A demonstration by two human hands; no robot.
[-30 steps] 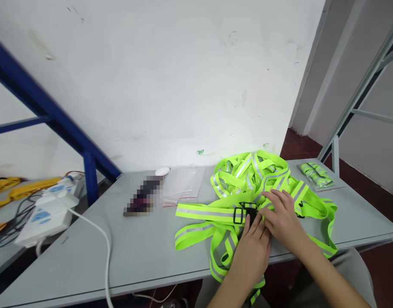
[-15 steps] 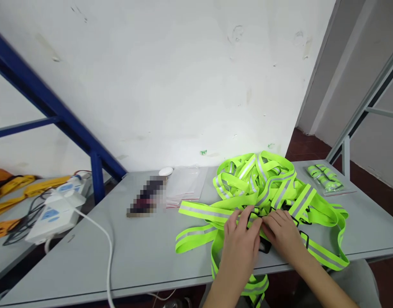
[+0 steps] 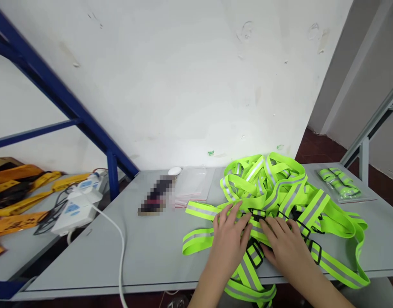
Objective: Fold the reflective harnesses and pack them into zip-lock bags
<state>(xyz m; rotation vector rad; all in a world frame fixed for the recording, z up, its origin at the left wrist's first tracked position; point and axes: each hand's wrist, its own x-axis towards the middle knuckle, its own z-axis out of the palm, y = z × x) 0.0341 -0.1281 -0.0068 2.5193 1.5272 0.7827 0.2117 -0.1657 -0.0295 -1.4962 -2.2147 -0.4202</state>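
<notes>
Head view, with 12 o'clock toward the wall and the gap between your hands as centre: nearest you, at 6 o'clock, a strap tail [image 3: 247,291] droops over the front edge [image 3: 151,285] of the surface [image 3: 161,252]. It could snag or drag, so lift it inboard before you shift anything.

Your left hand [image 3: 227,240], at 9 o'clock, lies over the lime-green webbing with fingers slightly spread. Your right hand [image 3: 284,240], at 3 o'clock, has its fingers closer together, tips beside the black buckle [image 3: 258,214]. Whether either hand pinches the webbing or only presses it you can't tell from here; the fingertips are partly hidden. The stretch of strap [image 3: 259,232] being handled runs between your hands, above a black slider [image 3: 255,253].

To do this well, probably keep that stretch flat, silver stripe up, and check that no neighbouring loop is caught in the buckle or slider.

For room, sweep toward 8 or 9 o'clock, where grey surface shows as far as the white cable [image 3: 122,248]. A loop at 4 o'clock reaches close to the front edge. The tangled heap [image 3: 263,179] crowds 12, plastic bags [image 3: 193,184] sit near 10, and bagged strips [image 3: 340,184] lie at 2.
</notes>
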